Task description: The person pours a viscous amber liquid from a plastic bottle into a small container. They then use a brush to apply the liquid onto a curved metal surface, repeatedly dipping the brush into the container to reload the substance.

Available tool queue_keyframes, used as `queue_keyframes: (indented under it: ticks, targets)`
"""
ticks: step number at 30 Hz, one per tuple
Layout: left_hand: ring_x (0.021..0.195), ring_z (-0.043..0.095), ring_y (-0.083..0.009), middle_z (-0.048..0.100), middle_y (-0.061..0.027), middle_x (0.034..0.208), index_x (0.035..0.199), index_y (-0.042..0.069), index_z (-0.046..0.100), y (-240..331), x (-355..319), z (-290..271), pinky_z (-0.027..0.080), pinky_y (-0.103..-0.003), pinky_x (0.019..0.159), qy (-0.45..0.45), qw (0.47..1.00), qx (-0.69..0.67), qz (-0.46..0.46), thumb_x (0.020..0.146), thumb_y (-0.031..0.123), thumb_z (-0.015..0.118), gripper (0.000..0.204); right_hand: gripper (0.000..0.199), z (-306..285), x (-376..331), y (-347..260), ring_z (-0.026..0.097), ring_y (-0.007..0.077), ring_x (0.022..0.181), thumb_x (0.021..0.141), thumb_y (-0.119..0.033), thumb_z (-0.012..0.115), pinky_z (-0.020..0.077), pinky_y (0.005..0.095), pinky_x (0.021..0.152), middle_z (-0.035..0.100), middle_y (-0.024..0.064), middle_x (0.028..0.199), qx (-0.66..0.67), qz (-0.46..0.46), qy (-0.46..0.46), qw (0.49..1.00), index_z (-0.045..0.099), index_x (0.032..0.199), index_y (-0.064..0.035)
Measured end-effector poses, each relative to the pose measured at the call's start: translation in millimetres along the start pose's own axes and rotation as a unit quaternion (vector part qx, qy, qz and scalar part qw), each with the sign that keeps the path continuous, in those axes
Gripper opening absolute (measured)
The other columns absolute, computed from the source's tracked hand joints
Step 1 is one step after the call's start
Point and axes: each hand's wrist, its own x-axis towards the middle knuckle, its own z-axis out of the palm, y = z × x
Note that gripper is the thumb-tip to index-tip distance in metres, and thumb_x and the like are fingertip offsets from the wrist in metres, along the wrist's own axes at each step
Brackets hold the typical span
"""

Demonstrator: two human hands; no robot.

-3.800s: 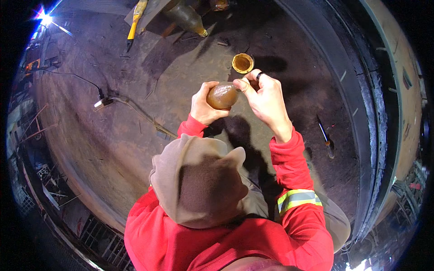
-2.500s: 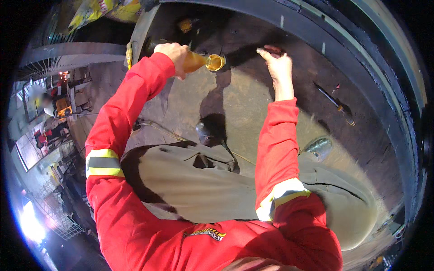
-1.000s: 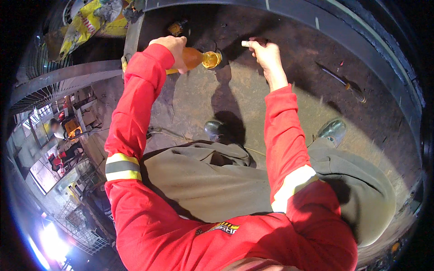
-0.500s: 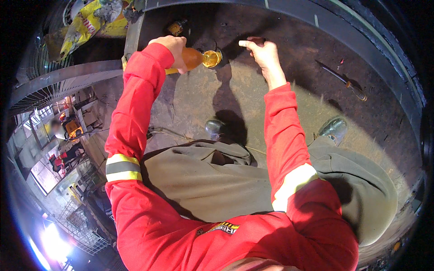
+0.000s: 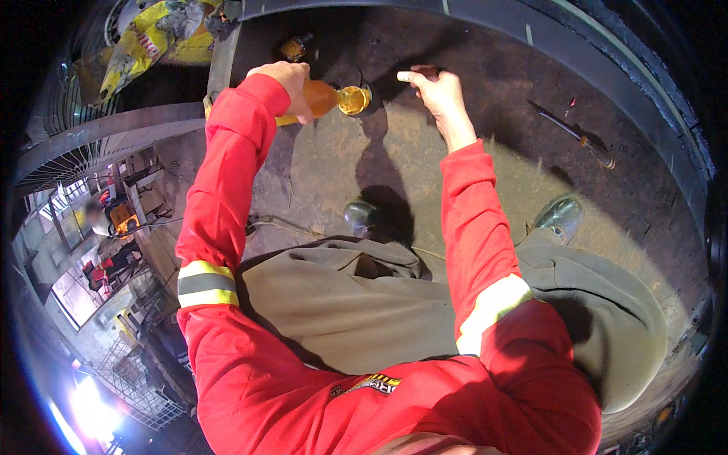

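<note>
Left hand (image 5: pixel 282 85) wrapped round amber bottle (image 5: pixel 321 98), tipped sideways, neck at rim of yellow cup (image 5: pixel 354 111) on floor (image 5: pixel 318 174), likely so liquid runs in. Right hand (image 5: pixel 441 92) pinches small pale piece (image 5: pixel 405 76), presumably clear of cup.

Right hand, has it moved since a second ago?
Yes, slightly: the right hand has shifted left, away from the amber-handled tool and toward the cup.

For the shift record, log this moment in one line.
left hand: holds bottle, mouth at cup | right hand: holds pale piece | screwdriver: on floor
</note>
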Motion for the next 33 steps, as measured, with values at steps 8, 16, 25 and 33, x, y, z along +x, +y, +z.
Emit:
queue_keyframes:
  ticks: [8, 16, 25, 33]
  targets:
    - [0.097, 0.067, -0.0344, 0.069, -0.0168, 0.103, 0.114, 0.007, 0.059, 2.7, 1.7, 0.2, 0.055, -0.044, 0.082, -0.015, 1.000, 0.012, 0.000, 0.055, 0.037, 0.083, 0.071, 0.032, 1.0, 0.7, 2.5, 0.061, 0.0135, 0.078, 0.072, -0.021, 0.084, 0.0492, 0.0297, 0.075, 0.069, 0.0055, 0.085, -0.001, -0.003, 0.005, 1.000, 0.069, 0.091, 0.0001]
    - [0.099, 0.067, -0.0348, 0.069, -0.0169, 0.104, 0.114, 0.007, 0.059, 1.5, 1.3, -0.5, 0.055, -0.044, 0.082, -0.012, 1.000, 0.009, -0.007, 0.057, 0.040, 0.083, 0.070, 0.031, 3.0, 0.5, 4.6, 0.061, 0.0132, 0.078, 0.072, -0.021, 0.084, 0.0491, 0.0293, 0.075, 0.069, 0.0054, 0.085, -0.016, 0.009, 0.001, 1.000, 0.069, 0.090, -0.0006]
    - [0.097, 0.067, -0.0351, 0.069, -0.0171, 0.102, 0.114, 0.006, 0.060, -0.3, 2.0, 0.6, 0.054, -0.044, 0.082, -0.011, 1.000, 0.006, 0.003, 0.056, 0.041, 0.083, 0.072, 0.034, 5.9, 1.5, 6.4, 0.063, 0.0158, 0.080, 0.071, -0.022, 0.084, 0.0500, 0.0301, 0.078, 0.070, 0.0074, 0.087, -0.018, 0.014, -0.005, 1.000, 0.069, 0.093, -0.0002]
    - [0.098, 0.067, -0.0352, 0.069, -0.0175, 0.102, 0.114, 0.006, 0.060, 0.5, 0.2, -1.8, 0.054, -0.043, 0.083, -0.007, 1.000, 0.001, 0.003, 0.056, 0.041, 0.084, 0.072, 0.032, 5.5, 1.8, 8.9, 0.056, 0.0100, 0.074, 0.075, -0.019, 0.083, 0.0471, 0.0266, 0.070, 0.068, 0.0027, 0.087, -0.024, 0.011, -0.011, 1.000, 0.068, 0.098, -0.0020]
